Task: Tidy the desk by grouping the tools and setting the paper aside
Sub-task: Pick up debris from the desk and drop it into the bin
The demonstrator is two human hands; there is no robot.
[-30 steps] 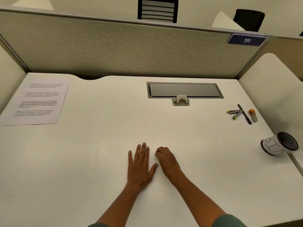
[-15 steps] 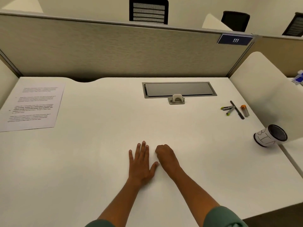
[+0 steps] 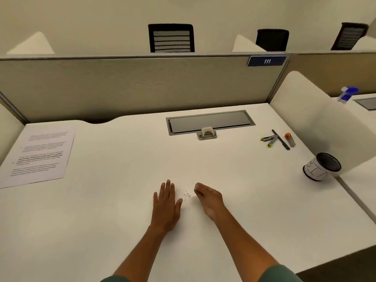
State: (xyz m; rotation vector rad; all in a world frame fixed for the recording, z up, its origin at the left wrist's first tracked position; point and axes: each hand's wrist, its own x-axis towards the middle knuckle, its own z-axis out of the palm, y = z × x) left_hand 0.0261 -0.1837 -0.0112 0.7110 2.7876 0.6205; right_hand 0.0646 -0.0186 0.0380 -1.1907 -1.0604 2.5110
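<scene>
My left hand [image 3: 165, 202] lies flat, palm down, on the white desk [image 3: 122, 231] with nothing in it. My right hand [image 3: 209, 197] rests on its edge a little to the right, fingers curled inward; a pale speck shows at its fingertips, and I cannot tell if it is pinched. A few tiny white bits [image 3: 186, 194] lie between the hands. The printed paper [image 3: 38, 153] lies flat at the far left. Grouped at the far right are grey-and-yellow tools [image 3: 269, 138], a black pen [image 3: 280, 139] and an orange-capped tube [image 3: 290, 139].
A black-rimmed white cup [image 3: 321, 166] lies on its side at the right edge, against a white divider [image 3: 317, 119]. A grey cable hatch [image 3: 209, 122] with a latch sits at the back centre. A beige partition [image 3: 132, 84] closes the rear. A blue spray bottle [image 3: 347, 94] stands on the neighbouring desk.
My right hand has shifted right, away from the left, and uncurled somewhat, uncovering tiny white bits on the desk. The view has tilted up. My left hand stays flat.
</scene>
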